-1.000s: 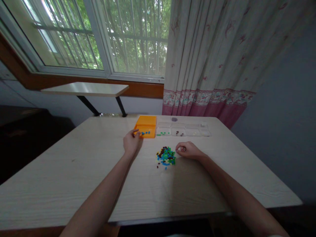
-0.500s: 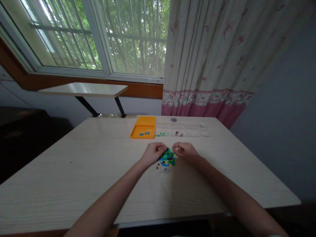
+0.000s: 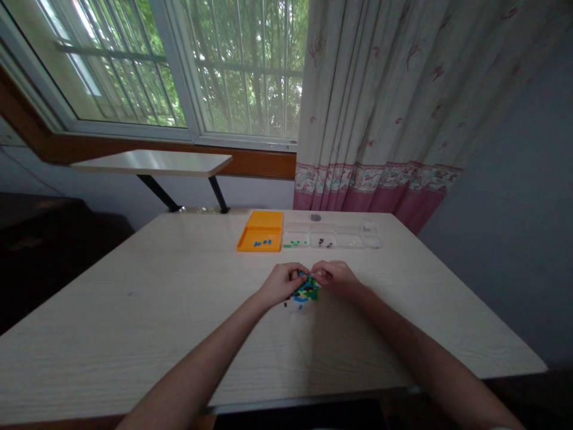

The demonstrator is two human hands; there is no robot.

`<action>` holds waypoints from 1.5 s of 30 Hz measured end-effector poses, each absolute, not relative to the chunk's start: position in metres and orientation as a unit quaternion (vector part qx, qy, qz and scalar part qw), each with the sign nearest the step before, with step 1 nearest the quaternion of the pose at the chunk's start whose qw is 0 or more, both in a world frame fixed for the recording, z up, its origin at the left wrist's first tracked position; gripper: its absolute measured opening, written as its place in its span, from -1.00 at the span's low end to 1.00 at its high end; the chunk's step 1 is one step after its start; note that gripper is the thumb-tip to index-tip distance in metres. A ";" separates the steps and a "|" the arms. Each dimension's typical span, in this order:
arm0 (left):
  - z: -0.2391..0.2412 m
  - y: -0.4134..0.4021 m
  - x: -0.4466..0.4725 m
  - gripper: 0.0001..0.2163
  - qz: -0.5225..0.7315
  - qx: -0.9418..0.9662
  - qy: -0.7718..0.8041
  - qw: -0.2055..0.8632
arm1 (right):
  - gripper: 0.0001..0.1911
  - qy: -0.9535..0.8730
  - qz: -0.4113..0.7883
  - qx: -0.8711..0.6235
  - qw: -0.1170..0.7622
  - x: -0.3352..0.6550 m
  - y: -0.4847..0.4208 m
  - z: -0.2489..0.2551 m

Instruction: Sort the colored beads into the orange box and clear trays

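Observation:
A small heap of blue, green and dark beads (image 3: pixel 305 293) lies on the pale wooden table (image 3: pixel 179 310). My left hand (image 3: pixel 283 282) rests on the heap's left side with its fingers curled in a pinch over the beads. My right hand (image 3: pixel 335 277) sits on the right side, fingers also pinched together, the fingertips of both hands nearly meeting above the heap. What either pinch holds is too small to make out. Behind them stands an orange tray (image 3: pixel 262 230) with a few blue beads, and beside it a clear compartment box (image 3: pixel 331 236) with some green and dark beads.
A second small table (image 3: pixel 152 162) stands under the window behind the near table. A flowered curtain (image 3: pixel 380 107) hangs at the back right. A small dark round object (image 3: pixel 316 217) lies at the table's far edge. The table's right edge meets a grey wall.
My left hand has come back from the orange tray to the bead heap. Both hands have closed in over the heap until their fingertips almost touch.

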State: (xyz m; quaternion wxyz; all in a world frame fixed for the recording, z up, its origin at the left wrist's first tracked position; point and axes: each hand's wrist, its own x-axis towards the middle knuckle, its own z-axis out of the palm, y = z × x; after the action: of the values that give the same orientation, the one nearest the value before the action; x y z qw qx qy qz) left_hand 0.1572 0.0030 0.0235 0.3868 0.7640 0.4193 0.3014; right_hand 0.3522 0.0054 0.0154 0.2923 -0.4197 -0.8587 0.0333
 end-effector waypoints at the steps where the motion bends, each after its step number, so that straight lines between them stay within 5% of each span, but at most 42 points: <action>1: 0.023 0.003 0.157 -0.76 0.305 0.762 0.422 0.385 | -0.79 -0.858 0.039 -0.419 0.295 0.352 0.005 0.016; 19: 0.024 0.002 0.157 -0.72 0.304 0.767 0.394 0.404 | -0.83 -0.826 0.196 -0.430 0.308 0.348 -0.002 0.022; 45: 0.036 0.000 0.155 -0.80 0.361 0.760 0.411 0.351 | -0.73 -0.829 0.115 -0.442 0.323 0.346 -0.002 0.024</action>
State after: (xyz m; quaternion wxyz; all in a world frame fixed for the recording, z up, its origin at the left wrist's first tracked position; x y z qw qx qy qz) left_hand 0.1553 -0.0001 0.0359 0.3509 0.7601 0.4108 0.3611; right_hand 0.3462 -0.0017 0.0239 0.3227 -0.4416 -0.8292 0.1155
